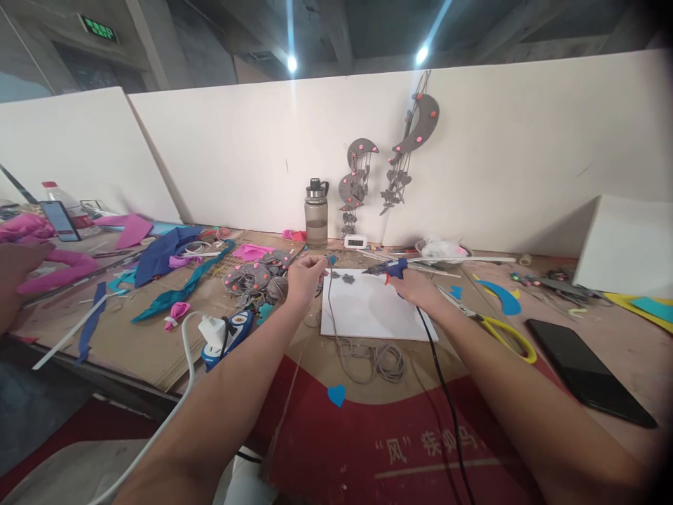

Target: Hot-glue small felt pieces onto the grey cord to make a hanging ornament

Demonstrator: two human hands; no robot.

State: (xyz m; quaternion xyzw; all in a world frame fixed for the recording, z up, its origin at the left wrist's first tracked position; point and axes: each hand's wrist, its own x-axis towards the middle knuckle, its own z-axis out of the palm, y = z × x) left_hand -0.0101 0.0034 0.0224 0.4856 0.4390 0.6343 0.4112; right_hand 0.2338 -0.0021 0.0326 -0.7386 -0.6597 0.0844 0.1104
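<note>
My left hand [305,282] is closed in a pinch over the left edge of a white sheet [381,312]. A grey cord [331,301] hangs from its fingertips, and a small teal piece [331,259] shows beside them; how it is attached I cannot tell. Wrapped in my right hand [411,285] is a blue glue gun [390,266], its nozzle pointing left above the sheet. Small grey flower-like cutouts [348,279] lie on the sheet between my hands. The cord runs down to a loose coil [389,363] in front.
Yellow-handled scissors [507,338] and a black phone [589,372] lie to the right. A water bottle [316,217] stands behind. Left are grey dotted ornaments [247,279], a power strip [227,342] and another person's arm [18,280]. A blue heart [336,395] lies in front.
</note>
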